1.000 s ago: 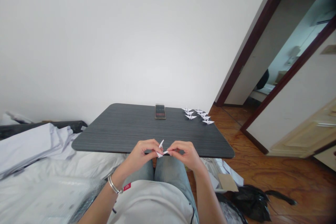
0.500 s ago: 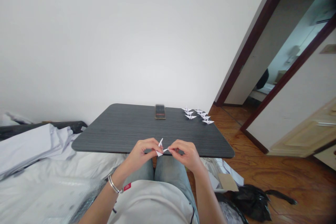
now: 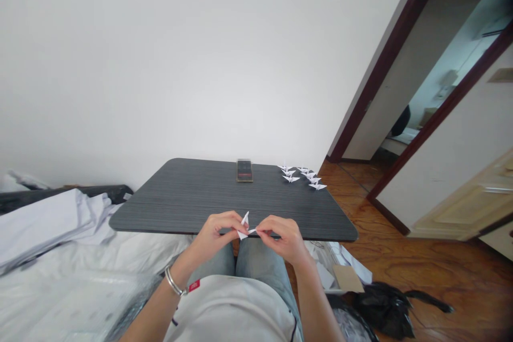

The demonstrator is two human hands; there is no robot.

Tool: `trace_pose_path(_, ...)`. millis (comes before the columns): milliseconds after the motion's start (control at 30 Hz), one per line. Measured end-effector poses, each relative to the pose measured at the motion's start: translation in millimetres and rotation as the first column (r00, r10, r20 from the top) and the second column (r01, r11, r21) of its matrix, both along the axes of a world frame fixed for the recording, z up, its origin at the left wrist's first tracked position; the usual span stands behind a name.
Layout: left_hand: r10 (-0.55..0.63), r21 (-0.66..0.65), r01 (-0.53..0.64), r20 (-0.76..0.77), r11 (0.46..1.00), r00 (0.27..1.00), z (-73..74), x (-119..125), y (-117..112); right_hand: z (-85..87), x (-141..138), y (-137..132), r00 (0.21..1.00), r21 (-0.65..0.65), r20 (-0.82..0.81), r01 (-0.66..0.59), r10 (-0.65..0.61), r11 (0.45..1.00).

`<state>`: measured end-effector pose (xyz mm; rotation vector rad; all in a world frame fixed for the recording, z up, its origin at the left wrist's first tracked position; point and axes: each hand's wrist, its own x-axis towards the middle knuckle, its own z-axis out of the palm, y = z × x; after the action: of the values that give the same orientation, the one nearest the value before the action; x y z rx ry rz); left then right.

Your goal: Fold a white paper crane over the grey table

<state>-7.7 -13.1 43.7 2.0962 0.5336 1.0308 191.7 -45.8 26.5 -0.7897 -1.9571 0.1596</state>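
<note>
Over the near edge of the dark table (image 3: 192,192), a white folded-paper crane (image 3: 245,219) is held between my two hands. My left hand (image 3: 220,228) pinches its body, with one pointed wing sticking up and another point below the fingers. Thumb and forefinger of my right hand (image 3: 280,232) are closed on a thin tip of the same paper, to the right of the body. Several finished-looking white paper cranes (image 3: 310,177) stand in two groups at the table's far right corner.
A phone-like dark device (image 3: 244,171) lies at the table's back edge, near the white wall (image 3: 240,64). White paper sheets (image 3: 48,219) lie on the bed at left. To the right, a box of papers (image 3: 344,272) and a black plastic bag (image 3: 387,307) rest on the floor.
Both hands stay almost in place on the crane. My right fingers have shifted very slightly at the thin tip; everything else is still.
</note>
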Motion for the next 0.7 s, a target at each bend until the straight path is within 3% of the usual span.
trace_pose_path(500,0.035,0.108,-0.042,0.065,0.993,0.997,3.7,3,-7,-12.8,-18,1,0.967,0.197,-0.249,0.108,-0.057,0.974)
trace_pose_path(700,0.051,0.154,-0.067,0.105,0.986,0.993,0.8,4,-8,-18.6,-29,0,0.895,0.107,-0.443,0.112,-0.053,0.988)
